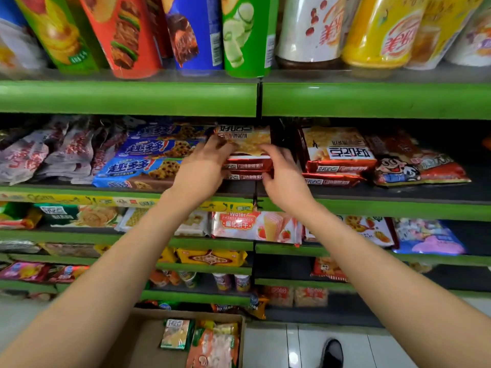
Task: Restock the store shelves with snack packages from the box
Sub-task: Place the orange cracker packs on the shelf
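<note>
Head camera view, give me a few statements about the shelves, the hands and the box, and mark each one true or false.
1. Both hands, left hand and right hand, hold the red cracker packs on the shelf. True.
2. The cardboard box on the floor is empty. False: it holds several snack packages.
3. Blue cookie packs lie just left of the red cracker packs. True.
4. The shelf edges are red. False: they are green.
5. Tall snack canisters stand on the shelf above the hands. True.
</note>
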Available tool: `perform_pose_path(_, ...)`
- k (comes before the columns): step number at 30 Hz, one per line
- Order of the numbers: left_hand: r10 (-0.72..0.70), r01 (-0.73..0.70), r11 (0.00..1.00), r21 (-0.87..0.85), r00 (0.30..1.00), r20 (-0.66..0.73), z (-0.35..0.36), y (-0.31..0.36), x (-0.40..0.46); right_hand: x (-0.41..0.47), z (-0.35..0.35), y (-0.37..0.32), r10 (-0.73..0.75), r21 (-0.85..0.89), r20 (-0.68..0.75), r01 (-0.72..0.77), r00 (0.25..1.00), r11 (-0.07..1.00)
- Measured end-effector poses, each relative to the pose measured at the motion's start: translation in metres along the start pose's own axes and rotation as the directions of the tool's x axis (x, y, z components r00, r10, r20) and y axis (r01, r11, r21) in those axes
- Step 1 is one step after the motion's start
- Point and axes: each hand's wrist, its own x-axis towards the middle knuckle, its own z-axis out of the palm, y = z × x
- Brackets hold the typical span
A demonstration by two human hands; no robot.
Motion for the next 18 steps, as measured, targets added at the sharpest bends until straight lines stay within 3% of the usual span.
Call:
perform_pose_path(4, -0.073, 0.066, 0.992, 0.11, 0.996, 0.055, 0.006, -0.001, 0.032, 0.026, 0.012, -0.01, 0.141, -0.009, 0.046, -0.141, 0.989, 0.99)
perform_pose_path(7, -0.066, 0.069, 0.956, 0.284, 0.998, -0.02, 0.013, 0.004, 0.044, 0.046, 0.013, -0.019, 0.21, -0.045, 0.081, -0.207, 0.974, 0.977)
perform_pose_path(9, -0.032, 0.048, 0.952, 0.301, 0.998, -0.057, 0.019, 0.012, 0.047, 0.049, 0.01, -0.022, 0.224, -0.065, 0.083, -0.219, 0.971, 0.974)
perform_pose_path(14, 0.092, -0.068, 0.951, 0.302, 0.994, -0.066, 0.036, 0.025, 0.058, -0.002, -0.006, -0.018, -0.02, -0.079, -0.003, 0.02, 1.0, 0.997)
perform_pose_path(18, 0.113, -0.102, 0.942, 0.319, 0.993, -0.017, 0.041, 0.02, 0.085, -0.044, -0.02, -0.002, -0.128, -0.131, 0.078, 0.137, 0.989, 0.982)
